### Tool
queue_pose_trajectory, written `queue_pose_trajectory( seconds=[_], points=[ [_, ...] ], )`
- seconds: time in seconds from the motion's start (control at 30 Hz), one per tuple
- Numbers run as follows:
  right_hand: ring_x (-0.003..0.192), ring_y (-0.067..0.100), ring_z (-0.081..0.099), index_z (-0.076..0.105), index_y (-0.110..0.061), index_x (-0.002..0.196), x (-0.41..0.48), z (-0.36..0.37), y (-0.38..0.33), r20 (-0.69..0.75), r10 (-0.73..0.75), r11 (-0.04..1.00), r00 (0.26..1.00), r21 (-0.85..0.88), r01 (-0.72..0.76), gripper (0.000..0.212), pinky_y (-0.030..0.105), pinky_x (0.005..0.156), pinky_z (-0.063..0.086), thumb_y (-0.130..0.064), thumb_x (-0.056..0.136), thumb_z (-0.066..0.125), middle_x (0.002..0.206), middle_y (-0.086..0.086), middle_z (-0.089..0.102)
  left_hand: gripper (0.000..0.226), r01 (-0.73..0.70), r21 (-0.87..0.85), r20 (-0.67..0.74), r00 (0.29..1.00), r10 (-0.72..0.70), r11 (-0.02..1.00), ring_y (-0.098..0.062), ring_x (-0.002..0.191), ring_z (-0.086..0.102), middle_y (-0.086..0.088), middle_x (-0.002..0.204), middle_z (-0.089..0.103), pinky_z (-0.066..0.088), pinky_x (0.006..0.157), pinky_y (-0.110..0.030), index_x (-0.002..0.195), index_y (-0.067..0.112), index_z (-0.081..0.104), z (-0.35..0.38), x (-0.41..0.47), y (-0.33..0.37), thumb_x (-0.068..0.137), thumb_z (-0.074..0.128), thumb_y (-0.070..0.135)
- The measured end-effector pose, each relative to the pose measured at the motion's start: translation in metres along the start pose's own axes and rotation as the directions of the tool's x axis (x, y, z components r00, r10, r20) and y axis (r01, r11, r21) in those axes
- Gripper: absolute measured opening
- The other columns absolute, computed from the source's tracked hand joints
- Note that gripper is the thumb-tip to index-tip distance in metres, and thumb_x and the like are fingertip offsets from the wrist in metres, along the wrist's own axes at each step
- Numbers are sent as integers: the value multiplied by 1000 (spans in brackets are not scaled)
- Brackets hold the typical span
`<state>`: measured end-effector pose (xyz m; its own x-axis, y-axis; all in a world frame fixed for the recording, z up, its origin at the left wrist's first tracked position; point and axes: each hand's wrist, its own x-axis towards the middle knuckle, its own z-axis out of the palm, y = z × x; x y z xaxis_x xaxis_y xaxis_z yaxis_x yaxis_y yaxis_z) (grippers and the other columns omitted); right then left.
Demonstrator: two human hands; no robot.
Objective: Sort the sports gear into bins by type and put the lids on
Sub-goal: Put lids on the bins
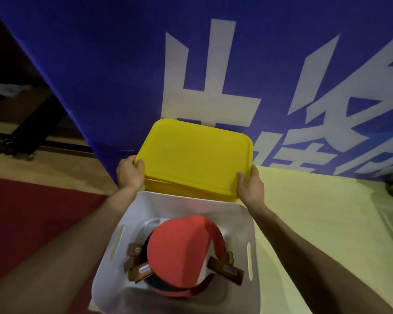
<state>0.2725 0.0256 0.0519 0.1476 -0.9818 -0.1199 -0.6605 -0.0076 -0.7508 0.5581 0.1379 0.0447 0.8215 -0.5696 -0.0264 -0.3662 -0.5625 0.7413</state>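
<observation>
Nearest the camera, a white bin is seen between the two forearms, lidless, with red-faced table tennis paddles and their wooden handles piled inside.

Just beyond it, the left hand is clamped on the near left corner of the yellow lid, thumb laid on top and fingers curled at the edge. Between the hands, the lid is held flat on or just above the yellow bin; whether it is fully seated cannot be told. The right hand is closed on the near right corner in the same way.

The lid is judged to be light, stiff moulded plastic, smooth and somewhat slippery, not fragile. It is best taken by the rim at opposite corners, as is done now, so that it can be lowered level and pressed down evenly.

Left of the left hand, a red carpet is laid over pale wooden flooring. Beyond both hands, a blue banner with large white characters is hung close behind the yellow bin. Right of the right hand, a pale yellow surface is spread out.
</observation>
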Motion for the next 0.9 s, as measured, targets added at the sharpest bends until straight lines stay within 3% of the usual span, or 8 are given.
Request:
queue_pose_trajectory(
  seconds=[0.23, 0.4, 0.53, 0.63, 0.73, 0.8, 0.9],
  points=[
    [125, 37, 47, 31, -5, 142, 7, -1, -3, 26, 28, 1000, 999, -4, -28, 49, 42, 100, 40, -29, 101, 40, 141, 17, 48, 28, 31, -101, 0, 1000, -31, 994, -37, 87, 58, -24, 94, 65, 46, 75, -44, 97, -2, 68, -4, 0, 5, 93, 52, 20],
    [131, 36, 43, 27, -6, 145, 10, 4, -2, 31, 46, 999, 998, 14, -47, 52, 43, 106, 37, -31, 102, 39, 146, 16, 42, 23, 223, -263, 47, 975, -219, 939, -29, 87, 60, -9, 85, 63, 51, 86, -46, 100, 1, 70, -11, -5, 12, 92, 55, 18],
    [133, 36, 41, 26, -6, 146, 13, 5, 1, 45, 49, 998, 998, 23, -50, 53, 44, 107, 35, -30, 101, 39, 148, 15, 40, 16, 225, -272, 24, 974, -227, 936, -26, 81, 56, -9, 84, 59, 53, 82, -46, 88, 7, 67, -10, -14, 16, 93, 54, 15],
    [133, 35, 40, 24, -7, 147, 14, 6, 2, 53, 52, 998, 997, 32, -54, 53, 44, 108, 35, -30, 101, 39, 148, 15, 39, 22, 241, -310, 32, 970, -243, 920, -26, 81, 56, -8, 89, 59, 53, 73, -36, 106, 3, 67, -7, -21, 15, 95, 52, 13],
    [135, 35, 38, 22, -6, 148, 16, 7, 3, 51, 45, 999, 998, 21, -46, 54, 44, 109, 34, -29, 102, 39, 150, 14, 36, 24, 259, -264, 36, 965, -259, 929, -27, 83, 56, -11, 96, 62, 55, 80, -41, 111, 1, 66, -8, -18, 17, 94, 52, 13],
    [140, 32, 32, 17, -8, 150, 17, 8, 3, 47, 27, 1000, 999, 4, -27, 57, 43, 112, 30, -28, 101, 40, 154, 12, 29, 22, 229, -139, 40, 973, -225, 963, -28, 87, 56, -14, 102, 63, 53, 85, -42, 108, 3, 66, -8, -10, 18, 93, 52, 11],
    [146, 26, 17, 8, -12, 153, 22, 7, 1, 83, -111, 983, 990, -136, 122, 60, 39, 114, 27, -20, 102, 38, 161, 4, 6, 32, 50, 96, 110, 992, -60, 994, -32, 106, 56, -11, 119, 56, 48, 88, -43, 117, 6, 59, -6, 0, 22, 89, 46, 2]
  ],
)
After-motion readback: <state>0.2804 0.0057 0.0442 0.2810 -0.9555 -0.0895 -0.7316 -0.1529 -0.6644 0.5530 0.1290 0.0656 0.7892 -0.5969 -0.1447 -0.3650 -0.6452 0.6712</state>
